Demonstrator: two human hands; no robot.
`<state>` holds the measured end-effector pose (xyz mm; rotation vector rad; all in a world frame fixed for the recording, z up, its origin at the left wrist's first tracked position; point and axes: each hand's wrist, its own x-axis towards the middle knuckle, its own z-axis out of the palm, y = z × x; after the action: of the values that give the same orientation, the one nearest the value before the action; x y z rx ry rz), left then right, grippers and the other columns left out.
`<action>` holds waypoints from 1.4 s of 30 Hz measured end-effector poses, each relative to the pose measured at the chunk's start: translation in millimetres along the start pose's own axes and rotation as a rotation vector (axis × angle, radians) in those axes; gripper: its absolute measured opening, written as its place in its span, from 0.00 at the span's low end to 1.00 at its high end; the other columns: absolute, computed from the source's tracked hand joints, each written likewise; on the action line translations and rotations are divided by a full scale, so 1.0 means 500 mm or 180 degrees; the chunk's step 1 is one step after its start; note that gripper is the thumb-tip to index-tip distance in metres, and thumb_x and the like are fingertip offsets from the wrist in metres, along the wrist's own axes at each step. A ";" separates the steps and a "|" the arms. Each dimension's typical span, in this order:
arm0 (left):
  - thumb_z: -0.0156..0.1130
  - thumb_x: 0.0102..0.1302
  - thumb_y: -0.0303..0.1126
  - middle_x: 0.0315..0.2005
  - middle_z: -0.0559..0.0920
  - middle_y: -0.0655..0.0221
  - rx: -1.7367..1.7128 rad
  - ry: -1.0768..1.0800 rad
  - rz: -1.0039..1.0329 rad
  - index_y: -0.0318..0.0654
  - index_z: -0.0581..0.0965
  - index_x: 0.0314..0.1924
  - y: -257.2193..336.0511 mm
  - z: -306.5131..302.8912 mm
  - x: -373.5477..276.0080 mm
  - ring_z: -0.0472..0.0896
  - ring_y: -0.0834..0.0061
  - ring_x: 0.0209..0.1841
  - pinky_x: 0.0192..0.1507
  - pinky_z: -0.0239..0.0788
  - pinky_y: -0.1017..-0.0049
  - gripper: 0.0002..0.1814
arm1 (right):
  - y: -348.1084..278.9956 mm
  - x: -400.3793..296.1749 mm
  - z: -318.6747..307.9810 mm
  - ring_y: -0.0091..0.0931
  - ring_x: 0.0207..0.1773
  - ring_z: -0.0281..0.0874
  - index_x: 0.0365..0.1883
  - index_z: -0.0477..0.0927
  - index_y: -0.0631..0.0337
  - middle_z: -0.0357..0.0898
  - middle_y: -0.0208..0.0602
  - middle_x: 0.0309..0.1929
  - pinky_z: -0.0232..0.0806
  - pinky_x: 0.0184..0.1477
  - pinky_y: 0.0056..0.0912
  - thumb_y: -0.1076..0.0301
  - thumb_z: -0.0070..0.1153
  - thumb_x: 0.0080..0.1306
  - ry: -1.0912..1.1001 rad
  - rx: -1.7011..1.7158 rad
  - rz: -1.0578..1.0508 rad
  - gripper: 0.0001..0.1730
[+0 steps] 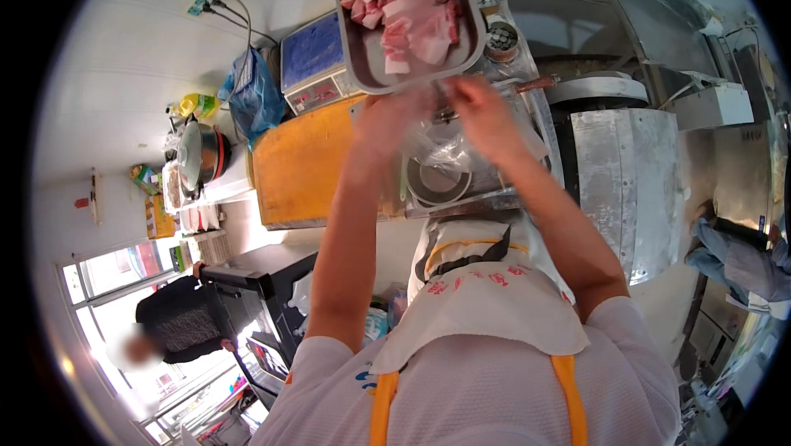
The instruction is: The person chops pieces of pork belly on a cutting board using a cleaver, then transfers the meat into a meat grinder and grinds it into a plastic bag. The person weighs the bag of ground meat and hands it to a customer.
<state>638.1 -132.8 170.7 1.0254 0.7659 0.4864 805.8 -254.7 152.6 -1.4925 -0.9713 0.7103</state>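
Both of my hands are blurred, close together just below the near rim of a metal tray (371, 78). The tray holds several chunks of raw pork (401, 10) with pale fat and pink meat. My left hand (395, 115) is on the left, my right hand (485, 115) on the right with its fingertips bent inward. Crumpled clear plastic (442, 149) shows between and below them; whether either hand grips it, I cannot tell. Under the plastic is a round metal pan (439, 186), partly covered by it.
A wooden cutting board (303, 168) lies left, with a blue-topped scale (312, 53) behind it. Small containers (502, 38) stand right of the tray. A lidded electric pot (198, 152) is farther left. A person in dark clothing (179, 319) stands beyond a black cabinet (238, 285).
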 end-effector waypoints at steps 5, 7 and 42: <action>0.69 0.74 0.24 0.39 0.86 0.67 -0.0080 0.0508 0.0128 0.36 0.81 0.54 0.012 0.070 0.007 0.85 0.72 0.40 0.38 0.77 0.74 0.11 | -0.039 -0.074 0.037 0.45 0.67 0.74 0.56 0.85 0.60 0.80 0.47 0.63 0.68 0.63 0.50 0.79 0.63 0.58 -0.0236 -0.1822 -0.1596 0.25; 0.69 0.73 0.22 0.40 0.86 0.66 0.0232 0.0538 0.0288 0.36 0.81 0.54 -0.002 0.046 0.018 0.85 0.72 0.41 0.37 0.76 0.75 0.12 | -0.042 -0.103 0.009 0.45 0.70 0.72 0.58 0.83 0.62 0.78 0.47 0.65 0.65 0.69 0.54 0.78 0.65 0.54 -0.0377 -0.1147 -0.1948 0.29; 0.55 0.80 0.30 0.30 0.80 0.72 0.0807 0.1273 0.0914 0.34 0.77 0.37 -0.070 0.081 0.000 0.76 0.80 0.34 0.39 0.68 0.74 0.10 | 0.404 0.297 -0.046 0.41 0.70 0.78 0.71 0.76 0.60 0.82 0.52 0.66 0.65 0.72 0.44 0.46 0.45 0.84 0.0570 0.0003 0.0785 0.30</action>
<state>669.6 -171.7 151.7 1.3028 1.0597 0.8753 932.0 -134.5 -29.3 -1.6617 -0.6582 0.7370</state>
